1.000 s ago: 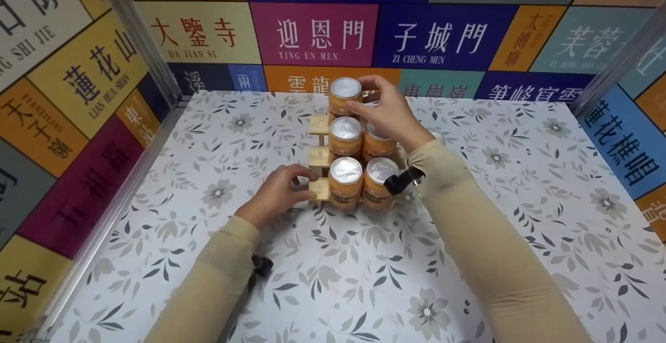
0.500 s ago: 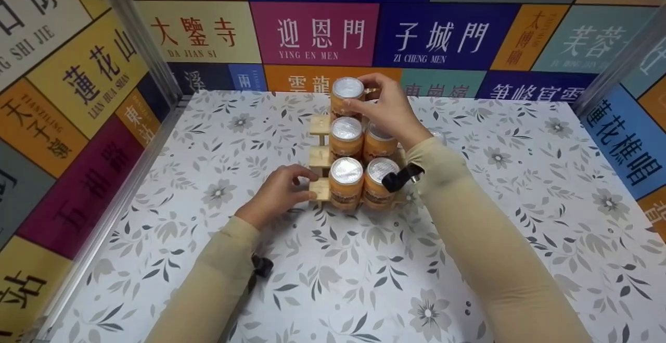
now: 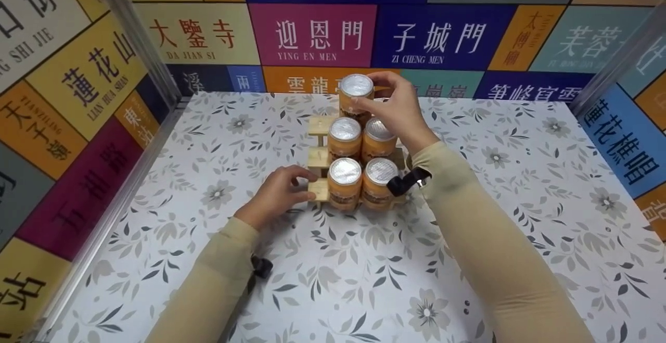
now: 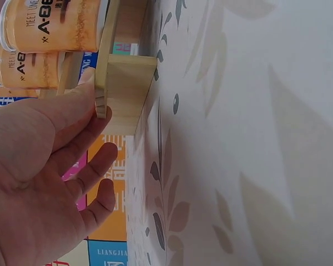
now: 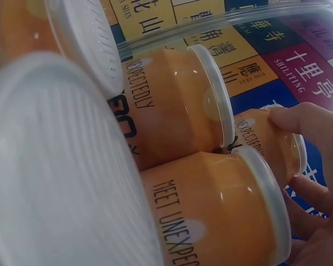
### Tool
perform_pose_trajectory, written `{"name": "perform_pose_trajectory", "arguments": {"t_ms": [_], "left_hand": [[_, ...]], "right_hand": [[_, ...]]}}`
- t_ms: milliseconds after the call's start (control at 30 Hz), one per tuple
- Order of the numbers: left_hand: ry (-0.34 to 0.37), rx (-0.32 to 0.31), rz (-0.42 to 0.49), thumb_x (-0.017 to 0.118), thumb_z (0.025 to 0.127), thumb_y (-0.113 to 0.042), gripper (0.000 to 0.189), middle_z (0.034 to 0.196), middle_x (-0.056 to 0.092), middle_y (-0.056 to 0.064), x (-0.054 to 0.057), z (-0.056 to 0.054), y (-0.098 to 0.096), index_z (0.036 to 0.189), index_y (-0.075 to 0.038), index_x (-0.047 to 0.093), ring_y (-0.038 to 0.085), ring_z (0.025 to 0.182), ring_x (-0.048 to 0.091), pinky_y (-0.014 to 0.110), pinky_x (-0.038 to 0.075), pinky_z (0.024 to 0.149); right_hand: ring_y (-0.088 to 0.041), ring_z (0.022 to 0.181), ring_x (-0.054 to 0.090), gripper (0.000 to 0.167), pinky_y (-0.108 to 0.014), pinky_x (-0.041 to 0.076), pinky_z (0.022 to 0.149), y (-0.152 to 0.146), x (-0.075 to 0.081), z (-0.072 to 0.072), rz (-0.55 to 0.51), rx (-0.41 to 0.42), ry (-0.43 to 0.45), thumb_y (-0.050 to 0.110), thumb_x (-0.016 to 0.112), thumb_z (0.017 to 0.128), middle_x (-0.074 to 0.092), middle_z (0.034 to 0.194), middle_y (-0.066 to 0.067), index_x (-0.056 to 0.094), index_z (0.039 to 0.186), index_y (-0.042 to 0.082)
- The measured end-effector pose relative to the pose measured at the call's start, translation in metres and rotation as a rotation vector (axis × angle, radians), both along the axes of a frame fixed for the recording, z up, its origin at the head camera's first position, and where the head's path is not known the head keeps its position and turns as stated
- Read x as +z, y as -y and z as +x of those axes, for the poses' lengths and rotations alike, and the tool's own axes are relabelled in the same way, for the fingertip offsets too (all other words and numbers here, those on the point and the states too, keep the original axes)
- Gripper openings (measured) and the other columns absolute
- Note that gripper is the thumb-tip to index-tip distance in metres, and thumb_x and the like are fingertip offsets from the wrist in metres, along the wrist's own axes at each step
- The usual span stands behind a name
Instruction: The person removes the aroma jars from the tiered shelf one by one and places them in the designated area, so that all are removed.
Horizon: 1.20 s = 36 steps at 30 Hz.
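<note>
A small wooden three-step rack (image 3: 318,156) bears orange cans with shiny silvery tops. Two cans stand on the lowest step, among them the front left can (image 3: 344,184), and two on the middle step, such as the middle left can (image 3: 345,137). At the top step, my right hand (image 3: 403,106) grips the rearmost can (image 3: 357,87) between thumb and fingers; whether its base touches the step is hidden. My left hand (image 3: 278,192) pinches the left end of the lowest step. In the left wrist view, the thumb and index finger hold that wooden board (image 4: 101,83), other fingers loosely bent.
The rack stands on a table (image 3: 333,280) covered with a grey leaf-and-flower pattern. A wall of coloured name panels (image 3: 312,33) rises close behind the rack, with a similar side panel wall (image 3: 83,83) at the left.
My right hand has shifted slightly right and up with the rearmost can in its grip. The left hand keeps its hold on the rack, which has stayed in place.
</note>
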<state>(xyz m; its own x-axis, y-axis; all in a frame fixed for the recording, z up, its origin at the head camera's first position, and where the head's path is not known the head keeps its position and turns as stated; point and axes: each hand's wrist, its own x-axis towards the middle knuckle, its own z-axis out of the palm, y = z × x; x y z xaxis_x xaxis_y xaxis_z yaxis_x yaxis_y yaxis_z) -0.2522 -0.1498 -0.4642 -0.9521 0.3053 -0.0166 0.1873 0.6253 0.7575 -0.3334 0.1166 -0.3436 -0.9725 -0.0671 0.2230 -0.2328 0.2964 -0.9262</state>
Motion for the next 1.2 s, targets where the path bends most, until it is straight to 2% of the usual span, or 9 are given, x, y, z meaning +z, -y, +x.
{"name": "perform_pose_trajectory", "arguments": {"t_ms": [233, 467, 633, 900, 1200], "left_hand": [[-0.006, -0.009, 0.02, 0.084, 0.087, -0.016, 0.035, 0.125, 0.072, 0.004, -0.001, 0.0, -0.001, 0.121, -0.012, 0.074, 0.029, 0.111, 0.061, 0.042, 0.049, 0.098], [0.022, 0.006, 0.021, 0.083, 0.088, -0.017, 0.035, 0.127, 0.07, 0.003, -0.003, 0.002, -0.001, 0.122, -0.013, 0.073, 0.028, 0.116, 0.061, 0.042, 0.051, 0.1], [0.042, 0.018, 0.015, 0.083, 0.089, -0.017, 0.036, 0.128, 0.069, 0.003, -0.002, 0.001, -0.002, 0.123, -0.013, 0.073, 0.026, 0.116, 0.061, 0.042, 0.051, 0.101], [0.033, 0.019, 0.014, 0.083, 0.088, -0.015, 0.035, 0.127, 0.07, 0.003, 0.002, -0.002, -0.001, 0.122, -0.013, 0.073, 0.026, 0.116, 0.061, 0.042, 0.051, 0.102], [0.0, 0.012, 0.012, 0.083, 0.088, -0.015, 0.035, 0.126, 0.07, 0.004, -0.002, 0.0, -0.002, 0.122, -0.012, 0.073, 0.027, 0.118, 0.059, 0.043, 0.048, 0.104]], "right_hand": [[-0.018, 0.106, 0.064, 0.048, -0.03, 0.052, 0.095, -0.009, 0.001, 0.003, -0.076, -0.051, -0.079, 0.022, 0.088, 0.083, 0.068, 0.12, -0.003, 0.067, 0.126, 0.014], [-0.019, 0.104, 0.064, 0.048, -0.031, 0.052, 0.093, -0.023, -0.002, 0.004, -0.168, -0.08, -0.121, 0.017, 0.088, 0.082, 0.068, 0.119, -0.002, 0.067, 0.125, 0.013], [-0.017, 0.104, 0.063, 0.047, -0.031, 0.051, 0.093, -0.038, -0.005, 0.005, -0.143, -0.109, -0.135, 0.018, 0.086, 0.084, 0.068, 0.12, -0.001, 0.067, 0.126, 0.012], [-0.016, 0.107, 0.061, 0.046, -0.03, 0.047, 0.091, -0.065, -0.011, 0.008, -0.137, -0.187, -0.11, 0.019, 0.085, 0.085, 0.066, 0.122, 0.0, 0.066, 0.127, 0.013], [-0.015, 0.111, 0.06, 0.048, -0.031, 0.047, 0.096, -0.096, -0.022, 0.017, -0.109, -0.24, -0.079, 0.016, 0.082, 0.087, 0.065, 0.128, -0.001, 0.064, 0.131, 0.012]]}}
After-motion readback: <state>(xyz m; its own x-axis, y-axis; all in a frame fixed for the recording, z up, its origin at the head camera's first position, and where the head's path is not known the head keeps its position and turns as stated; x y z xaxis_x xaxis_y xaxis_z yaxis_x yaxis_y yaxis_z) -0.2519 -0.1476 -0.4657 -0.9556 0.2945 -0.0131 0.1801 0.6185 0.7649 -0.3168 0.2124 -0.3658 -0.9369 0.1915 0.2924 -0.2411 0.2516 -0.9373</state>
